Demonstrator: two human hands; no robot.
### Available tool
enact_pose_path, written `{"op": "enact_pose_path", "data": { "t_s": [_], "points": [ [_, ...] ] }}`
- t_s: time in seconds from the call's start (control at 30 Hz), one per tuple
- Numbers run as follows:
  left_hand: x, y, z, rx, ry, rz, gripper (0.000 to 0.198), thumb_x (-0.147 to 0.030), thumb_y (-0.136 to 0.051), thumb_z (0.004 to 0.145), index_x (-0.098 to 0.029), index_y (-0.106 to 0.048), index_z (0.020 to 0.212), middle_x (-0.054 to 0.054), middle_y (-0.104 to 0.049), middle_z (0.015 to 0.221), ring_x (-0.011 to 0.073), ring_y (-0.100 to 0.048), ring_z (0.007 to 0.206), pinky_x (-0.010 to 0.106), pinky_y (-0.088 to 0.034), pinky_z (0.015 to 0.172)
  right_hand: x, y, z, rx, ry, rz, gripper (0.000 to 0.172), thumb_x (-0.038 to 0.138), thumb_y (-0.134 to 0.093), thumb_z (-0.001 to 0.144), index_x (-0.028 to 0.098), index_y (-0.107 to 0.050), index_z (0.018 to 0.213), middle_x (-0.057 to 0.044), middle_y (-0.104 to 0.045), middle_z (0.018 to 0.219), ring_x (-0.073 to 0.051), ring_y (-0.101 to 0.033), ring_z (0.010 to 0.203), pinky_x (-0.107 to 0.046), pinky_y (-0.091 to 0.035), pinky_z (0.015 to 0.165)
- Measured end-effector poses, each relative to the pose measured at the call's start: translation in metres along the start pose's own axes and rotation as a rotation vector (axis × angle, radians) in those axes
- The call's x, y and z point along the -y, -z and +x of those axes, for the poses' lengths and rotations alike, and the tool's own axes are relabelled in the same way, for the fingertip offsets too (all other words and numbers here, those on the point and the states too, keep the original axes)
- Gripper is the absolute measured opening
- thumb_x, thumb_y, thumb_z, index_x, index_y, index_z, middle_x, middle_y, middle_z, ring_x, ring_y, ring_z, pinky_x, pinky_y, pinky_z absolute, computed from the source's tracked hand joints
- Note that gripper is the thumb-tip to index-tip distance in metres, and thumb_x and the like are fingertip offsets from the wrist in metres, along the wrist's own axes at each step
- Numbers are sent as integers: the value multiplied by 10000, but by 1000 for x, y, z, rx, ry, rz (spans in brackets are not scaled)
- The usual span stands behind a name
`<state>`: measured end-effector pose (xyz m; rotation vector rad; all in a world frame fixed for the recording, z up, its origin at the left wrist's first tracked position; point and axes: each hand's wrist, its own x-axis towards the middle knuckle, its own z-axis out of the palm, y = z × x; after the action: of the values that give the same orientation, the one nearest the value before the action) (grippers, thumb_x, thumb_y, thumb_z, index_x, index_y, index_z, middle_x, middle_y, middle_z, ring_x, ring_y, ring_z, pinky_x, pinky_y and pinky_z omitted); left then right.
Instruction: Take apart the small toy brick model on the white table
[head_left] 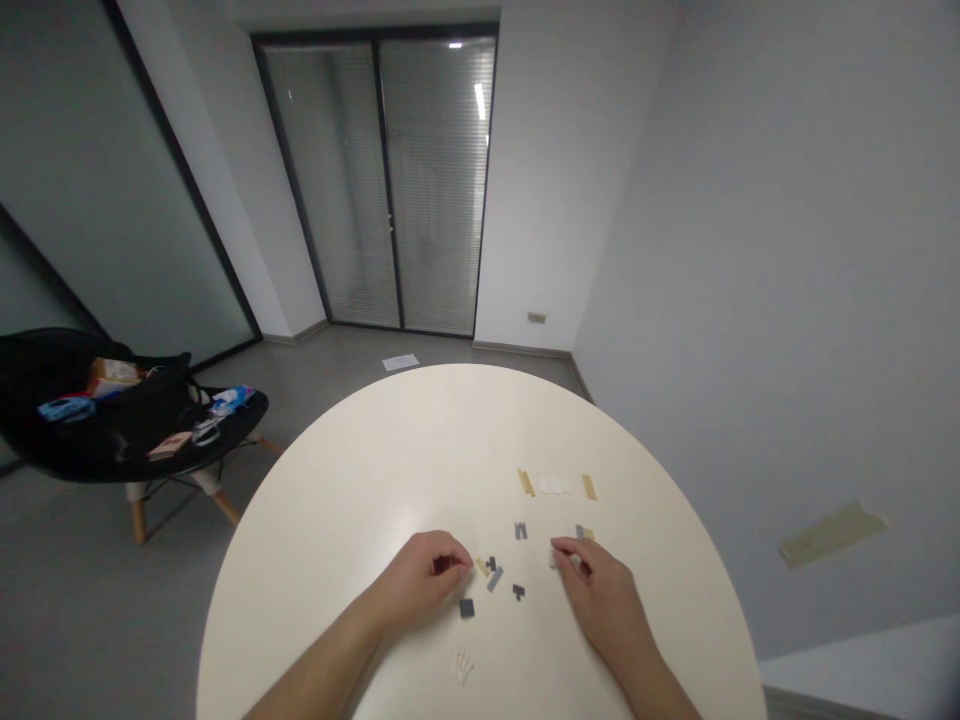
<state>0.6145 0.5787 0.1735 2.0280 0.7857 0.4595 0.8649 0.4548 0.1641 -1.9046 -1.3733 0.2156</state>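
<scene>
The white piece (559, 553) sits at the fingertips of the right hand (600, 590), low over the near right part of the counter (360, 470). The grip of this hand is closed on the piece, thumb against forefinger. The piece is small, flat and rigid. Judge it as very light, smooth-faced and easy to drop. Take hold across its two opposite edges, not across its faces.

The left hand (427, 578) rests on the counter, well apart from the right hand. Its fingers curl in toward the thumb, but at this size the view does not show whether the grip holds anything. A tan piece (480, 566) lies just beside its fingertips.

Between the hands lie the dark grey pieces (495, 579), loosely scattered, none stacked. A square grey piece (466, 607) lies near the left hand. Farther from the person, a white plate (554, 484) lies in a row between two tan plates (526, 483). A pale part (463, 667) lies near the left forearm.

Beyond the counter, a black chair (112, 430) carries loose items. A sheet of paper (400, 362) lies on the floor.
</scene>
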Motion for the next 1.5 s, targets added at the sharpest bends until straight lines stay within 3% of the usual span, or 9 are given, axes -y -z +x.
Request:
{"op": "enact_pose_path", "data": {
  "t_s": [0.27,0.53,0.83,1.07,1.3,1.4,1.5],
  "points": [
    [2,-2,0,-13,-5,-16,204,-173,-554,810,-174,-756,836,35,-711,819,146,-610,733,225,-438,672,-6,-4,2,14,86,-128,258,299,-471,909,190,-706,913,-79,-695,906,-223,-664,893,-368,-518,856],
    [-3,0,1,-11,-9,-8,211,-162,-552,811,-183,-760,845,36,-717,828,150,-616,746,231,-440,683,11,-3,-5,161,14,-228,290,371,-623,836,234,-722,1071,-84,-596,1080,-221,-646,956,-345,-524,852],
    [-3,0,1,-3,-4,8,223,-117,-547,788,-180,-755,834,28,-714,816,148,-620,747,228,-440,683,10,-1,-4,227,36,-229,282,293,-501,897,206,-736,1028,-96,-610,1129,-199,-657,951,-322,-514,883],
    [3,7,-1,-51,-40,37,185,-169,-558,823,-191,-738,860,33,-694,823,144,-597,725,230,-435,663,6,2,-4,212,-35,-253,366,337,-558,846,176,-703,1140,-131,-573,1240,-250,-605,1119,-350,-474,967],
    [11,24,-3,-173,-53,133,186,-175,-543,819,-188,-716,887,45,-668,839,148,-563,703,247,-439,655,6,5,-1,259,8,-156,291,270,-515,860,182,-726,1040,-102,-625,1071,-208,-645,911,-328,-508,858],
    [8,16,-2,-166,-83,147,201,-163,-550,824,-195,-723,922,55,-672,865,168,-582,768,273,-460,722,4,7,-1,247,55,-110,272,223,-506,843,192,-729,996,-92,-630,1031,-198,-642,855,-326,-518,816],
    [-3,1,0,-102,-164,165,261,-159,-556,848,-217,-721,1043,80,-678,1002,210,-588,953,324,-453,872,3,8,-2,262,82,-83,278,179,-488,819,191,-727,960,-88,-626,1016,-188,-631,809,-325,-523,783]
  ]
}}
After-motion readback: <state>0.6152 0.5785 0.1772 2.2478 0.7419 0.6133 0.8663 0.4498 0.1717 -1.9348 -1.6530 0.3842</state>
